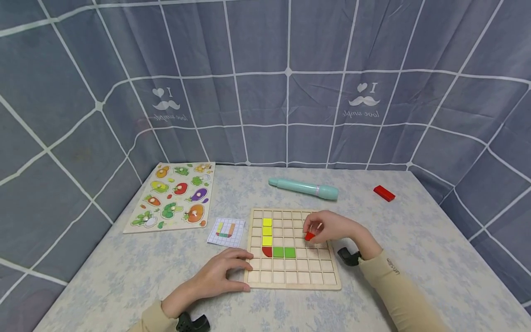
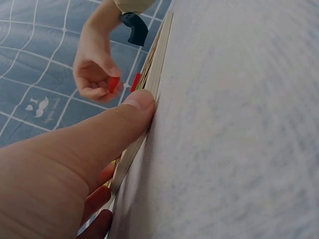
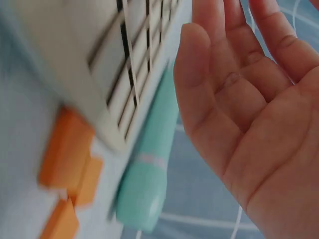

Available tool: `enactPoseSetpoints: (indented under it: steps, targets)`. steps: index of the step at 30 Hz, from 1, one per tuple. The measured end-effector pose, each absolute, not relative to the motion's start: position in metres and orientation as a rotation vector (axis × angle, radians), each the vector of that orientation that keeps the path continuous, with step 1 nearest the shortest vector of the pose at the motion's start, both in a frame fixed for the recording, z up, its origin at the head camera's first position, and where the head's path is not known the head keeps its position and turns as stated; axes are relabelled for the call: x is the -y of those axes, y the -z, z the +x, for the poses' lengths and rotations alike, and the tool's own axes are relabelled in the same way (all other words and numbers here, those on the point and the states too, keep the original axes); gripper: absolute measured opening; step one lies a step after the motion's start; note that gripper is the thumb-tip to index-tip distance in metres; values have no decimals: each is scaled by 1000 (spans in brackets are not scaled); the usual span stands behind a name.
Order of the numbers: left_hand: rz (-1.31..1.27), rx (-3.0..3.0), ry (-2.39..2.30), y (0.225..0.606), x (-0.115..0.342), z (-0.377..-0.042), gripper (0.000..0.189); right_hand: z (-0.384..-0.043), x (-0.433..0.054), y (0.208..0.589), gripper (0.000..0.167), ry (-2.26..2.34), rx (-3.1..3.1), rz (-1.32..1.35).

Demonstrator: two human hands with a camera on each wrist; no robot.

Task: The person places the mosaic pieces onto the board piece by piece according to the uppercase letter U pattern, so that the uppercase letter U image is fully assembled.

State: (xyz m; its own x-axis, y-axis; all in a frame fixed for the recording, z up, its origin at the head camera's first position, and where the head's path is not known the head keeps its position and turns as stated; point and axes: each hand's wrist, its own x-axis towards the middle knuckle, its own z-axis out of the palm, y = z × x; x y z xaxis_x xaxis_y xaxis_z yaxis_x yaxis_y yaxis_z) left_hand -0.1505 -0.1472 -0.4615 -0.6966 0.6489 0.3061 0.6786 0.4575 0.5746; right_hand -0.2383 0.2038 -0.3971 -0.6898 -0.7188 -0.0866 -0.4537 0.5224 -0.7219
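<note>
A wooden grid board lies on the table. My left hand rests at its left edge, fingers spread, with the thumb against the side of the board in the left wrist view. Over the right part of the board, my right hand pinches a small red block between thumb and fingers. Set in the grid are a column of yellow squares, a dark red rounded corner piece below it, and two green squares in a row to its right.
A pattern card lies left of the board, near a vegetable puzzle board. Behind the grid is a teal microphone-shaped object; a red block lies at back right. Orange blocks sit beside the board in the right wrist view.
</note>
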Motion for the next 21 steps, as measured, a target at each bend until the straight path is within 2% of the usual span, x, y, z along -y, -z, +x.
enactPoseSetpoints:
  steps: [8, 21]
  targets:
    - [-1203, 2648, 1078, 460, 147, -150, 32, -233, -180, 408, 21, 876, -2322, -1008]
    - [-1196, 2651, 1075, 460, 146, -150, 33, -230, -177, 415, 24, 851, -2319, -1069]
